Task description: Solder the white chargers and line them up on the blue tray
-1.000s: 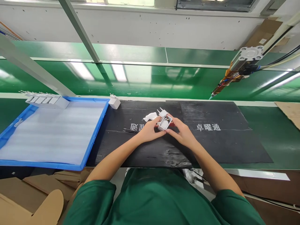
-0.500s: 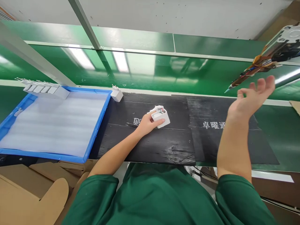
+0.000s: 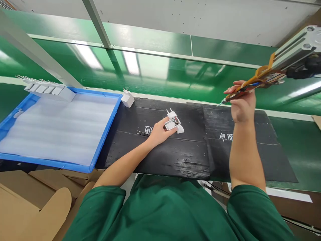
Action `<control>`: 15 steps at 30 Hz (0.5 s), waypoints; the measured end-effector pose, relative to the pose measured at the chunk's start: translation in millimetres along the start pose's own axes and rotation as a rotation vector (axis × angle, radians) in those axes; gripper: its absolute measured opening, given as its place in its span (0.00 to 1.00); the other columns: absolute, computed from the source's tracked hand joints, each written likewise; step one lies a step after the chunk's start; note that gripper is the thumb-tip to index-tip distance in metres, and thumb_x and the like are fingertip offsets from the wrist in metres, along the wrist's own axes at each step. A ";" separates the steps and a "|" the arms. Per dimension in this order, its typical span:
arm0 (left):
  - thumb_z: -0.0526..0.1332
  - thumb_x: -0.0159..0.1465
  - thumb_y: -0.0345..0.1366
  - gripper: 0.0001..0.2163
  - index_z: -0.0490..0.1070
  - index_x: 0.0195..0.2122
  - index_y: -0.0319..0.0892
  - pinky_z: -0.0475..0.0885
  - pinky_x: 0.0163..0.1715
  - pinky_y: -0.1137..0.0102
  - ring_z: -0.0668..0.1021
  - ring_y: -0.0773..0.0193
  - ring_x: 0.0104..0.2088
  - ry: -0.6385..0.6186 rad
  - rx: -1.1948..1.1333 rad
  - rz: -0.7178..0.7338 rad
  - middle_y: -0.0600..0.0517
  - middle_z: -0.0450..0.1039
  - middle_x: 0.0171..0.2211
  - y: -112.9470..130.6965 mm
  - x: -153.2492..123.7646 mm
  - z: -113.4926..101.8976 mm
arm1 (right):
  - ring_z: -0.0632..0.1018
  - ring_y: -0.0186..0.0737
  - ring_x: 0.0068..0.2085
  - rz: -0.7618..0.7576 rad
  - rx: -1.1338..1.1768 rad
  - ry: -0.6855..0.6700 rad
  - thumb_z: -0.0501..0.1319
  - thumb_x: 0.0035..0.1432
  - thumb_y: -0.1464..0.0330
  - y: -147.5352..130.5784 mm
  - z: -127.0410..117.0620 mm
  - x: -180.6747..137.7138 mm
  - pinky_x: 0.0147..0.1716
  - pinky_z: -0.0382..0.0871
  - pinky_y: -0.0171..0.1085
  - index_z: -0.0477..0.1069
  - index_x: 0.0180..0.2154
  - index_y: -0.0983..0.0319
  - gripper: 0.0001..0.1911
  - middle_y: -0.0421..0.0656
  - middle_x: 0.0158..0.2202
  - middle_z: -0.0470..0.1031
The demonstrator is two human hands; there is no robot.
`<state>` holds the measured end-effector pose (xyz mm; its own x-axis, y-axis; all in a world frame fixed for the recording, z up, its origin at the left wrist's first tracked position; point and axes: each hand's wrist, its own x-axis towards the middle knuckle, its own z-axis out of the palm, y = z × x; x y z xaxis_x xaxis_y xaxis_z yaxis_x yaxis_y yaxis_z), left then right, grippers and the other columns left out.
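My left hand point(image 3: 159, 132) is closed around an opened white plug charger point(image 3: 172, 123) above the black mat. Its two-pin cap is tilted off the far side, and wires and parts show inside the housing. My right hand point(image 3: 243, 104) is wrapped around a dispenser pen point(image 3: 253, 81) with an orange bracket, carried on a metal arm. The pen's pale needle tip points down and left, apart from the charger. Next to my left hand lies a thin dark pair of tweezers point(image 3: 143, 133), partly hidden.
A finished-looking white plug charger point(image 3: 127, 99) stands pins up beside a blue tray point(image 3: 101, 144) lined with white foam. Several more chargers point(image 3: 50, 90) stand in a row at the tray's far left. Cardboard boxes point(image 3: 30, 204) are below left; a metal post point(image 3: 96, 23) rises behind.
My right hand has moved left and closed on the dispenser pen, which has swung left with it. My left hand has turned the charger, so its open top now faces up.
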<state>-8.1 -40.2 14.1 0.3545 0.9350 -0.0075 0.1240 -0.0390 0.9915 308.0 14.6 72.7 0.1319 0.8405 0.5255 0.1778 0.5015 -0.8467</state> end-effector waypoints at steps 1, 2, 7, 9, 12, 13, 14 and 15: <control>0.66 0.58 0.38 0.20 0.74 0.51 0.39 0.75 0.35 0.71 0.79 0.61 0.37 0.025 0.047 0.016 0.48 0.80 0.41 -1.7 1.7 -0.5 | 0.76 0.39 0.39 -0.010 -0.011 -0.033 0.72 0.42 0.55 -5.6 14.2 -5.1 0.48 0.71 0.45 0.70 0.45 0.52 0.27 0.38 0.34 0.70; 0.65 0.58 0.37 0.18 0.74 0.50 0.39 0.74 0.34 0.72 0.79 0.62 0.36 0.046 0.090 0.030 0.49 0.80 0.39 -3.3 3.3 -1.3 | 0.76 0.40 0.39 -0.024 -0.045 -0.075 0.71 0.42 0.51 -12.2 28.6 -10.5 0.49 0.71 0.48 0.68 0.47 0.51 0.30 0.38 0.35 0.69; 0.65 0.58 0.36 0.15 0.74 0.47 0.40 0.73 0.34 0.71 0.78 0.63 0.33 0.111 0.241 0.080 0.51 0.79 0.36 -8.3 8.1 -3.9 | 0.75 0.41 0.38 -0.076 -0.047 -0.195 0.66 0.48 0.47 -52.4 95.7 -37.6 0.45 0.75 0.49 0.64 0.48 0.50 0.29 0.38 0.35 0.66; 0.65 0.59 0.36 0.16 0.74 0.48 0.40 0.73 0.37 0.70 0.79 0.62 0.35 0.125 0.251 0.104 0.50 0.79 0.38 -9.6 8.3 -3.3 | 0.74 0.40 0.37 -0.079 0.021 -0.220 0.67 0.50 0.48 -64.6 114.2 -46.7 0.42 0.76 0.47 0.64 0.48 0.50 0.27 0.39 0.34 0.66; 0.66 0.59 0.36 0.17 0.74 0.50 0.41 0.73 0.42 0.68 0.79 0.59 0.41 0.148 0.257 0.157 0.49 0.78 0.41 -9.9 7.5 -1.9 | 0.74 0.39 0.35 -0.086 0.107 -0.231 0.67 0.51 0.50 -73.6 129.3 -57.4 0.39 0.77 0.46 0.64 0.48 0.50 0.26 0.39 0.34 0.65; 0.66 0.59 0.36 0.17 0.74 0.50 0.42 0.73 0.43 0.68 0.79 0.59 0.41 0.154 0.266 0.175 0.49 0.78 0.42 -9.4 7.1 -1.5 | 0.73 0.39 0.35 -0.089 0.124 -0.233 0.67 0.51 0.50 -74.5 131.4 -60.2 0.39 0.77 0.46 0.64 0.48 0.50 0.26 0.39 0.34 0.65; 0.66 0.59 0.36 0.18 0.74 0.50 0.42 0.73 0.44 0.68 0.78 0.59 0.42 0.160 0.280 0.191 0.49 0.78 0.42 -8.6 6.6 -1.2 | 0.73 0.39 0.35 -0.092 0.135 -0.237 0.67 0.51 0.51 -74.9 132.4 -62.5 0.38 0.77 0.46 0.64 0.48 0.50 0.25 0.39 0.34 0.64; 0.67 0.58 0.36 0.18 0.74 0.50 0.43 0.72 0.44 0.67 0.78 0.59 0.42 0.166 0.293 0.205 0.49 0.77 0.42 -7.6 6.0 -0.9 | 0.73 0.39 0.34 -0.095 0.141 -0.241 0.68 0.50 0.52 -74.9 132.7 -64.4 0.38 0.77 0.46 0.64 0.48 0.50 0.25 0.38 0.34 0.64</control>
<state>-7.8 -34.0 6.7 0.2477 0.9406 0.2320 0.3340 -0.3077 0.8909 156.8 -49.8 91.2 -0.1172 0.8043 0.5825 0.0389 0.5899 -0.8066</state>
